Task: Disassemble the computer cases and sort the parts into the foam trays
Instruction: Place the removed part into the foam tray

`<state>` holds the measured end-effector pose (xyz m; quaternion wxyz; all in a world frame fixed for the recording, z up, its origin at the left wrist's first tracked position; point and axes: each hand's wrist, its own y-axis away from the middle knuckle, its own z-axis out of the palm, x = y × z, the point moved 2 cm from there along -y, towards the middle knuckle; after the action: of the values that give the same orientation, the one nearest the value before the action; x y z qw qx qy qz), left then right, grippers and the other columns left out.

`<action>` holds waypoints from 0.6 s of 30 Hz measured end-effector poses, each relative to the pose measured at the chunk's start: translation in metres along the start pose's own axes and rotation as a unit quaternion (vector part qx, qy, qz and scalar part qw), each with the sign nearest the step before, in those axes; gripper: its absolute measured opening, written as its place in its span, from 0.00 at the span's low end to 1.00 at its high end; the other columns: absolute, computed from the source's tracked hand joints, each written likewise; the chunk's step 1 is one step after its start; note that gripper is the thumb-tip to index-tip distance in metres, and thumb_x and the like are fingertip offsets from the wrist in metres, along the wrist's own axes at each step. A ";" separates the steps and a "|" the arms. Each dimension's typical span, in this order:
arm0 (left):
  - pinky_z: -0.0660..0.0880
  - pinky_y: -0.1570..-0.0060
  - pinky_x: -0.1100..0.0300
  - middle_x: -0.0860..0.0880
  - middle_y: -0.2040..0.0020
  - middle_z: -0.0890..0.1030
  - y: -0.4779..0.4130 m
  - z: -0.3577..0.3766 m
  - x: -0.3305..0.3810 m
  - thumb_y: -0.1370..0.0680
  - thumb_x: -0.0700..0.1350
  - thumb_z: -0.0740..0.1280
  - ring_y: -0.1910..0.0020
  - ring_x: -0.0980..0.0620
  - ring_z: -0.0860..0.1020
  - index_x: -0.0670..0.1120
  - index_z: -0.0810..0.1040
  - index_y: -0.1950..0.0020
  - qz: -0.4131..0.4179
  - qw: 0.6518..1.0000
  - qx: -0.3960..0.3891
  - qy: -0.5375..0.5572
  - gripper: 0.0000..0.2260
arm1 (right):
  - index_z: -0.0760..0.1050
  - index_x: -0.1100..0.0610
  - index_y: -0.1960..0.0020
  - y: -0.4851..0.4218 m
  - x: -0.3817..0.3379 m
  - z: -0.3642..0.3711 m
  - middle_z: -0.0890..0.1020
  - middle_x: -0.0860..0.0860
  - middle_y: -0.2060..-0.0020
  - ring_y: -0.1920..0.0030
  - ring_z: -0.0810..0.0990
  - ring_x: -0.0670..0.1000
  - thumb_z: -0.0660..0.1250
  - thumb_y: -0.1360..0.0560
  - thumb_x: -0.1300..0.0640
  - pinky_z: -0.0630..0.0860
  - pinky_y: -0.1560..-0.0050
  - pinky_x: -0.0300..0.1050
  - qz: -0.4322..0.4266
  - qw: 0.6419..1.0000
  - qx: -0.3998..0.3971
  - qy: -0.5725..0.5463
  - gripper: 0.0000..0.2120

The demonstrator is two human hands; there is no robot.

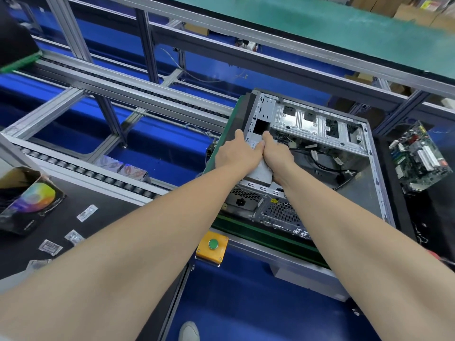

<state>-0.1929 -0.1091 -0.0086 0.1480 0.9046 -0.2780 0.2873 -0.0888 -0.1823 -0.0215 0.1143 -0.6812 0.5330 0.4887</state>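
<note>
Head: two hands (235,155) (277,158), one power supply (263,172)

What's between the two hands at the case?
Head view: a grey metal box, held by the left hand and right hand, inside the open case.

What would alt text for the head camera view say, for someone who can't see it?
The left hand and right hand together grip a grey metal power supply inside an open computer case lying on its side. A loose motherboard lies to the case's right.
</note>
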 end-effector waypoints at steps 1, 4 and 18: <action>0.66 0.52 0.49 0.41 0.33 0.78 0.000 0.000 -0.001 0.21 0.69 0.59 0.35 0.36 0.75 0.48 0.64 0.25 0.003 1.000 0.002 0.000 0.33 | 0.71 0.59 0.23 0.000 0.001 0.000 0.78 0.58 0.31 0.35 0.79 0.60 0.56 0.20 0.29 0.77 0.33 0.58 -0.003 1.000 0.006 -0.002 0.39; 0.67 0.53 0.49 0.42 0.33 0.78 -0.002 0.000 -0.001 0.21 0.69 0.59 0.36 0.36 0.76 0.48 0.64 0.25 -0.001 1.000 0.002 0.006 0.33 | 0.70 0.58 0.22 -0.003 0.001 0.000 0.76 0.58 0.29 0.32 0.77 0.60 0.57 0.19 0.30 0.76 0.31 0.57 -0.015 0.999 0.034 0.001 0.38; 0.67 0.54 0.51 0.44 0.34 0.78 -0.004 -0.002 0.000 0.24 0.73 0.60 0.36 0.38 0.76 0.51 0.64 0.24 -0.014 1.000 0.001 0.025 0.36 | 0.73 0.55 0.57 -0.009 0.000 -0.001 0.83 0.58 0.48 0.48 0.82 0.59 0.59 0.18 0.37 0.78 0.48 0.53 -0.073 0.994 0.077 -0.003 0.23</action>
<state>-0.1914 -0.1049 -0.0080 0.1580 0.9012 -0.2611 0.3076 -0.0809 -0.1798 -0.0241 0.2039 -0.7058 0.5176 0.4386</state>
